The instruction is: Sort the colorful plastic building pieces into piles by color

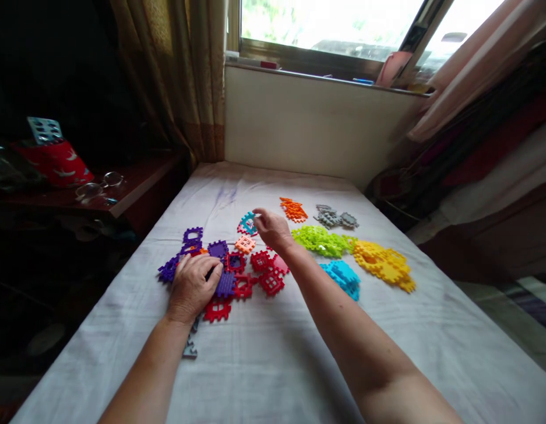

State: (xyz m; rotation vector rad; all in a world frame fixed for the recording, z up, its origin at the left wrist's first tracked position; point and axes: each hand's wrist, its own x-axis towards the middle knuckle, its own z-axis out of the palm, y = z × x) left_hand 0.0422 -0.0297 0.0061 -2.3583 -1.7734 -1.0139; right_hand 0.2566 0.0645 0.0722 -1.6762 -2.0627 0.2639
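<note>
My left hand (194, 287) rests curled over a pile of flat, notched interlocking tiles at the left, its thumb close to the index finger. Whatever lies under its fingers is hidden. Around it are a ribbed purple tile (226, 284), another purple tile (218, 249) and a red window tile (217, 311). Farther out, my right hand (273, 229) has its fingers pinched at the edge of a teal tile (247, 224), which has red and white showing by it. A peach tile (245, 244) lies just nearer, and red window tiles (272, 282) lie below the right wrist.
Sorted heaps on the white sheet (273, 377) are orange (293, 209), grey (329, 216), lime green (323, 240), yellow (383, 263) and blue tiles (343, 279). Grey pieces (190, 350) lie beside my left forearm. Eyeglasses (99, 185) sit on a dark side table (136, 182).
</note>
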